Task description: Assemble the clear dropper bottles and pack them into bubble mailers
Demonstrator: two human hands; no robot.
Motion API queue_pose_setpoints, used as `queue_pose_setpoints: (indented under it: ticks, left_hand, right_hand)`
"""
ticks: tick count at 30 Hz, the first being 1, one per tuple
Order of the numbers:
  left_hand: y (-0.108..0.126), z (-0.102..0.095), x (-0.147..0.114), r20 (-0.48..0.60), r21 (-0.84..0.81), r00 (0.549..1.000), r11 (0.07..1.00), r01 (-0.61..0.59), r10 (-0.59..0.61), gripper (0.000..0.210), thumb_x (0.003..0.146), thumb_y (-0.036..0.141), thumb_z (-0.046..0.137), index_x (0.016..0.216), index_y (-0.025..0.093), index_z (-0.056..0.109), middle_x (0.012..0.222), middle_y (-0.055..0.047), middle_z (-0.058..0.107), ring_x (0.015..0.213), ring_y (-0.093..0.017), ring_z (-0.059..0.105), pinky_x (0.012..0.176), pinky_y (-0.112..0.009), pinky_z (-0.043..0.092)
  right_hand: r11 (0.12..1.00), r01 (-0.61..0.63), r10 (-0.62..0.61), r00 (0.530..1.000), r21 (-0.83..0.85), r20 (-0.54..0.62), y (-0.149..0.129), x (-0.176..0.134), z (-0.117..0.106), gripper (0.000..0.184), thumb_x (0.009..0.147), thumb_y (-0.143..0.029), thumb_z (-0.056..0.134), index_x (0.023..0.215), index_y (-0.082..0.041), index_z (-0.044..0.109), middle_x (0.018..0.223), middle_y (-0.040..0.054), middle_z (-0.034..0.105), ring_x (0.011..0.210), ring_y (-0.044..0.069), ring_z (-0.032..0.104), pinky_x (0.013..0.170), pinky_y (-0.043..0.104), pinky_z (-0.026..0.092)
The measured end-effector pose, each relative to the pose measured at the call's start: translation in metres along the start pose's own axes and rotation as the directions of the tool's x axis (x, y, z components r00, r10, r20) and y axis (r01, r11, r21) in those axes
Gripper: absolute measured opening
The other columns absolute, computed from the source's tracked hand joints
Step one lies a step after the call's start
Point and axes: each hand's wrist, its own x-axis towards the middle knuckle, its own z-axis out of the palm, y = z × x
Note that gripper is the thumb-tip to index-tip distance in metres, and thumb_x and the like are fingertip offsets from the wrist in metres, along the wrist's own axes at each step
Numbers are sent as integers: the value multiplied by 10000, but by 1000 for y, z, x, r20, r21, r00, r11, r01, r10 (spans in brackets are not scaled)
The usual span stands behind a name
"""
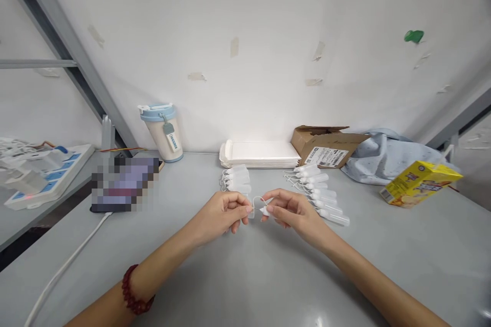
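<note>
Just above the table, my right hand [295, 214] is closed around a small squeeze bottle, its body mostly hidden by the fingers. Its white pointed nozzle [265, 210] sticks out to the left, toward my other hand. A thin white tether [258, 198] arches from the bottle across the gap. My left hand [226, 213] pinches the tether's end at the nozzle's tip; the small cap there is mostly hidden. Behind my left hand lie several clear bottles [238, 176] in a stack. A slanting row of similar bottles [324, 195] lies beyond my right hand.
White flat trays [261, 154] are stacked by the wall, beside an open cardboard box [326, 148]. A grey-blue cloth [387, 156] and a yellow carton [418, 184] stand right. Left are a tumbler [163, 133], a phone [128, 184] with its cable [69, 265], and a power strip [57, 179].
</note>
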Motion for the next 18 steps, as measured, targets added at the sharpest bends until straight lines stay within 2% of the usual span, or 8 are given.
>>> queue_pose_setpoints:
  ticks: [13, 18]
  left_hand:
    - [-1, 1, -2, 8, 46, 1000, 999, -9, 8, 216, 789, 366, 520, 778, 165, 597, 666, 11, 579, 485, -77, 455, 474, -210, 320]
    - [-2, 2, -2, 64, 36, 998, 999, 8, -11, 194, 787, 344, 523, 768, 165, 597, 658, 12, 579, 483, -78, 449, 480, -212, 332]
  right_hand:
    - [999, -18, 19, 1000, -39, 7, -2, 0, -1, 243, 797, -371, 577, 944, -179, 585, 707, 30, 669, 521, 83, 425, 498, 226, 324]
    - [997, -67, 68, 997, -28, 43, -4, -3, 1, 262, 788, -393, 586, 940, -180, 587, 669, 26, 664, 516, 90, 447, 474, 220, 307]
